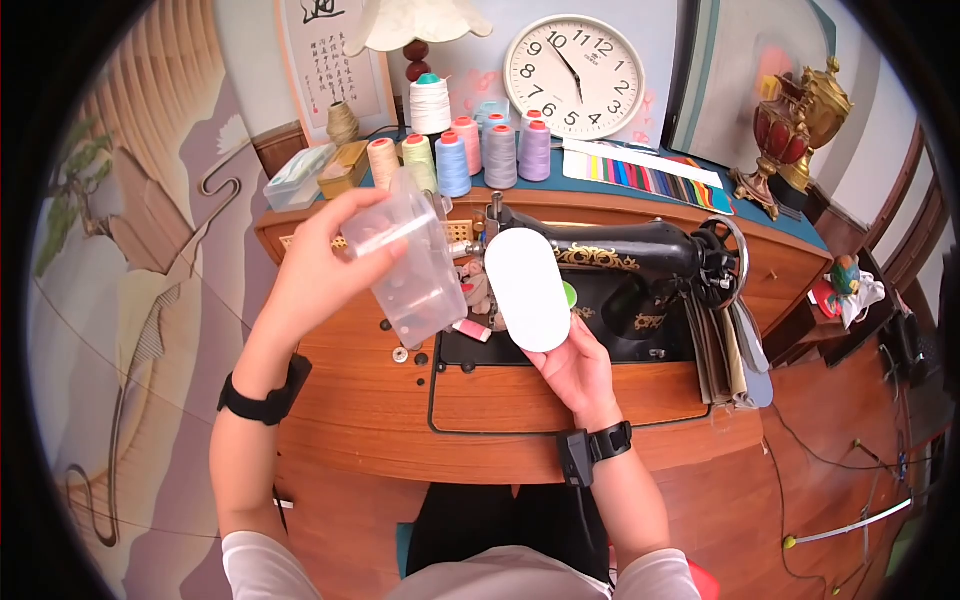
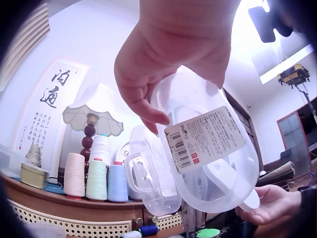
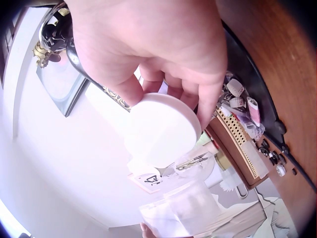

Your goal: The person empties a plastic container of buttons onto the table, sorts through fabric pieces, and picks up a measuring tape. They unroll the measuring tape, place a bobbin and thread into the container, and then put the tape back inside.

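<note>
My left hand (image 1: 318, 258) grips a clear plastic container (image 1: 425, 295) over the left part of the sewing table, tilted. In the left wrist view, a printed label (image 2: 205, 139) with a barcode sits on the container's oval base. My right hand (image 1: 580, 372) holds a white oval lid (image 1: 528, 290) by its lower end, its flat face toward the head camera. The lid is just to the right of the container, in front of a black sewing machine (image 1: 620, 245). Fingers and thumb meet the lid's edge in the right wrist view.
Several thread cones (image 1: 452, 165) stand on the raised shelf behind, near a wall clock (image 1: 575, 77) and a colour card (image 1: 650, 180). On the tabletop lie loose buttons (image 1: 400, 355) and a pink thread spool (image 1: 472, 330). Fabric samples (image 1: 728, 350) hang at the right.
</note>
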